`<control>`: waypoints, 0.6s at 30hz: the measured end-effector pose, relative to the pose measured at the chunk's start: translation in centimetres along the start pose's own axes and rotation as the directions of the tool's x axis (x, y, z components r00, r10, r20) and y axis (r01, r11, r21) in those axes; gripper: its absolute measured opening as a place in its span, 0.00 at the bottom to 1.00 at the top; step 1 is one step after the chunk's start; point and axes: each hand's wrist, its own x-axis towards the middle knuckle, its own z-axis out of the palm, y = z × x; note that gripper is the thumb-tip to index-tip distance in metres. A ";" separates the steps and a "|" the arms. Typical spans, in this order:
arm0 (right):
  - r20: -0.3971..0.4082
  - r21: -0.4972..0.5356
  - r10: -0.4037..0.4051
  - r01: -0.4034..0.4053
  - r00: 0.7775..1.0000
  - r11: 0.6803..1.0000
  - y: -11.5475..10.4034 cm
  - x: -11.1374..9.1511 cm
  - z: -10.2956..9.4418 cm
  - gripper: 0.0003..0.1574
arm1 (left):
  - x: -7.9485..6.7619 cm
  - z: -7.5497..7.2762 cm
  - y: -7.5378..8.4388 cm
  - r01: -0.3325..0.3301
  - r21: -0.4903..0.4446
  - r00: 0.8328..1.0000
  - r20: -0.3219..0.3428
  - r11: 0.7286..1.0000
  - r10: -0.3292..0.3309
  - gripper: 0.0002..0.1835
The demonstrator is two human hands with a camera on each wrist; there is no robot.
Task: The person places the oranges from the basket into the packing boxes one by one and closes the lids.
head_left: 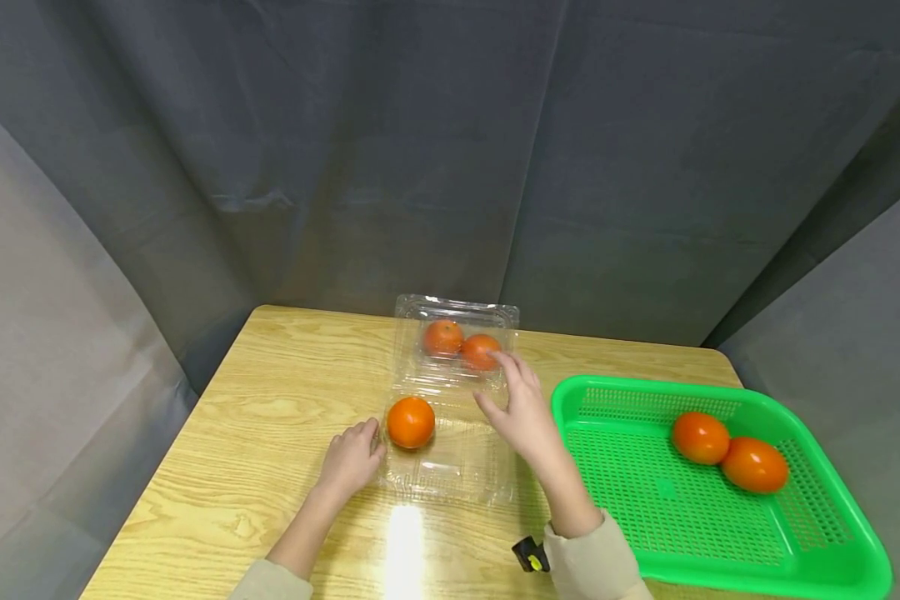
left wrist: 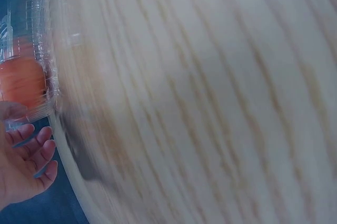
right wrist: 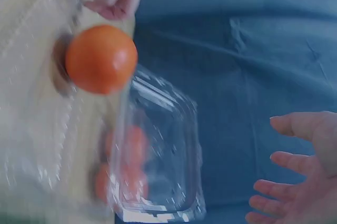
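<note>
A clear plastic clamshell box lies on the table with its lid raised at the back. One orange sits in the left of its base. Two more round orange fruits show blurred through the lid. My left hand is at the box's left edge, close beside the orange, its fingers loosely bent. My right hand hovers over the box's right side with thumb and fingers spread, holding nothing. In the right wrist view the single orange is plain, left of the lid.
To the right stands a green plastic basket with two orange fruits side by side in its right part. A wooden table carries everything, with grey cloth hanging behind it. A small black object is at the right sleeve.
</note>
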 end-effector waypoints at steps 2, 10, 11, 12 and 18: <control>-0.014 -0.008 0.013 -0.013 1.000 1.000 0.5 -0.1 -1.0 0.38 | 0.0 0.0 0.0 -0.002 0.000 1.000 0.001 1.000 0.002 0.05; -0.052 -0.009 0.108 -0.109 0.993 0.994 2.6 -0.8 -4.9 0.36 | 0.1 0.2 -0.1 0.004 0.013 1.000 -0.010 1.000 -0.004 0.04; -0.056 -0.010 0.118 -0.119 0.991 0.993 2.9 -0.9 -5.4 0.36 | 0.1 0.2 -0.1 0.005 0.013 1.000 -0.009 1.000 -0.005 0.04; -0.061 -0.012 0.127 -0.128 0.990 0.992 3.3 -0.9 -5.9 0.36 | 0.2 0.2 -0.1 0.007 0.012 1.000 -0.008 1.000 -0.007 0.04; -0.088 -0.028 0.200 -0.203 0.976 0.979 5.7 -1.6 -8.8 0.37 | 0.2 0.2 -0.1 0.008 0.020 1.000 -0.008 1.000 -0.008 0.04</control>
